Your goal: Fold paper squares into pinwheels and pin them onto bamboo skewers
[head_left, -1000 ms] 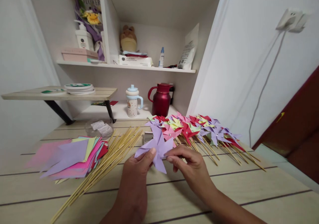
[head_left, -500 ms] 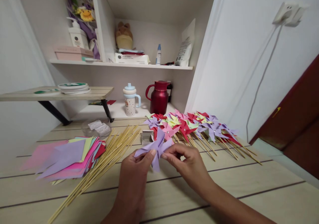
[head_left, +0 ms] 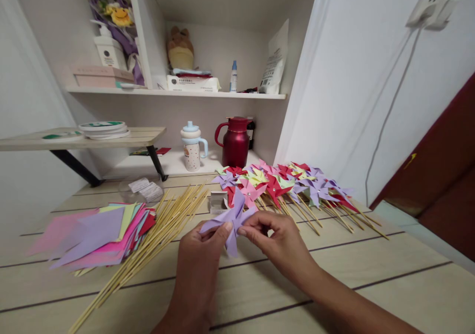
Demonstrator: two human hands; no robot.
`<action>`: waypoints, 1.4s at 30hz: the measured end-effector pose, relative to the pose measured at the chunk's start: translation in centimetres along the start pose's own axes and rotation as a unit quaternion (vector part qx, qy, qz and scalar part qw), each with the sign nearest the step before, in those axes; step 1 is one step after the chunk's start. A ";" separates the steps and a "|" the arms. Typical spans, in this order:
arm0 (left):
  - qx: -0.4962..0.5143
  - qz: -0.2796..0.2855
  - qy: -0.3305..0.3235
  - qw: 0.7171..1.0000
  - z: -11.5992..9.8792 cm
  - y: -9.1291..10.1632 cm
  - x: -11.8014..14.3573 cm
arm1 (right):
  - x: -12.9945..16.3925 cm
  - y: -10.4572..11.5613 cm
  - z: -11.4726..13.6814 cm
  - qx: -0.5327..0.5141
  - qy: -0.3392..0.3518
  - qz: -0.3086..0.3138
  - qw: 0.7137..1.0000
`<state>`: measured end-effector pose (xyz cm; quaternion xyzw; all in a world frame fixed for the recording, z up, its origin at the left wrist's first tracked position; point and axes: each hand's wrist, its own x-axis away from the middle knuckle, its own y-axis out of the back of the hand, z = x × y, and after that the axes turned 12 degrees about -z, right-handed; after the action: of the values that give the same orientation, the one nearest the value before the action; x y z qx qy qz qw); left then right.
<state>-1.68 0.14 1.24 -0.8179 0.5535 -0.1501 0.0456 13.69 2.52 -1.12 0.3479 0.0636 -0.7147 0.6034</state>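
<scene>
While both hands pinch the purple paper pinwheel (head_left: 232, 218) just above the middle of the desk (head_left: 371, 294), the left hand (head_left: 200, 260) grips 1 blade by thumb and fingers and the right hand (head_left: 276, 240) nips the centre folds. My guess is that a loose pinch would let the folded blades spring open, or a hard tug would tear the thin paper.

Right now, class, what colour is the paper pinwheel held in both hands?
Lilac purple: the paper pinwheel, clearest in the head view.
</scene>
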 end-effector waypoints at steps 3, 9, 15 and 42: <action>-0.005 0.005 -0.007 1.000 0.2 0.0 0.0 | 0.0 0.0 0.1 -0.003 0.000 -0.001 1.000; -0.016 0.011 -0.008 1.000 0.4 0.0 -0.3 | -0.1 0.0 0.1 -0.004 0.002 -0.001 1.000; -0.051 0.006 -0.029 0.998 0.4 -0.1 -0.2 | 0.0 0.0 0.1 -0.012 -0.008 -0.001 1.000; -0.006 0.117 0.012 0.993 0.7 0.3 -1.7 | -0.9 0.6 0.2 -0.320 -0.242 0.011 0.916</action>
<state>-2.31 1.55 0.18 -0.7458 0.6468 -0.1507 0.0514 14.17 3.05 -0.26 -0.0465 0.1373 -0.7119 0.6871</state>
